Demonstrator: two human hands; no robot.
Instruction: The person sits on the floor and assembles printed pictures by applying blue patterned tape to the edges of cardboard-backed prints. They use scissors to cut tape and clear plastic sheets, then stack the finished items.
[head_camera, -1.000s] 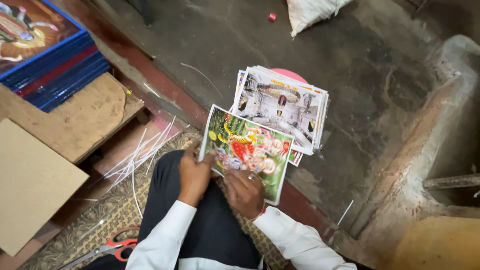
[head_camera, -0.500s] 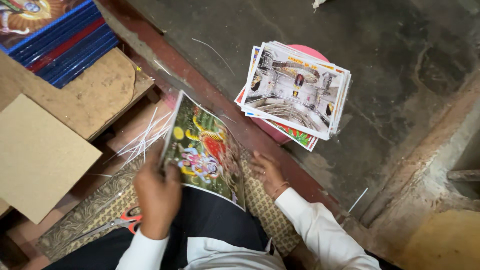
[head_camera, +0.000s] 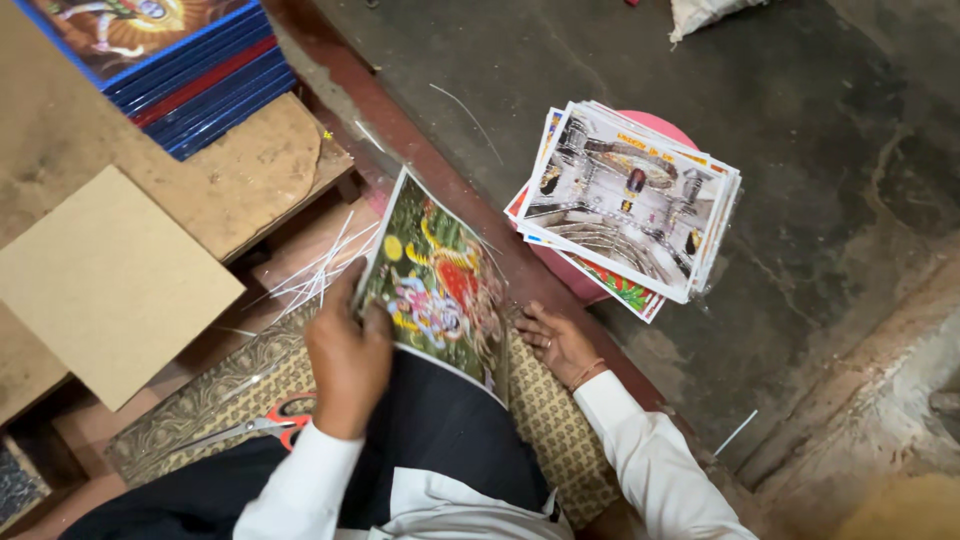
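picture in left hand (head_camera: 440, 290): shiny paper
board (head_camera: 105, 285): plain brown card, matt
floor (head_camera: 800, 230): rough grey stone
mat (head_camera: 250, 385): woven, patterned cloth
sleeves (head_camera: 650, 465): white cloth

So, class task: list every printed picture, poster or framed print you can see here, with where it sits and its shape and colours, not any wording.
Printed picture: held tilted in the left hand, rectangular, green, yellow and red.
Stack of prints: on a pink round stool, right of the picture; grey-and-white top sheet.
Framed pictures: stacked top left, blue and red edges.
Right hand: empty, beside the picture.
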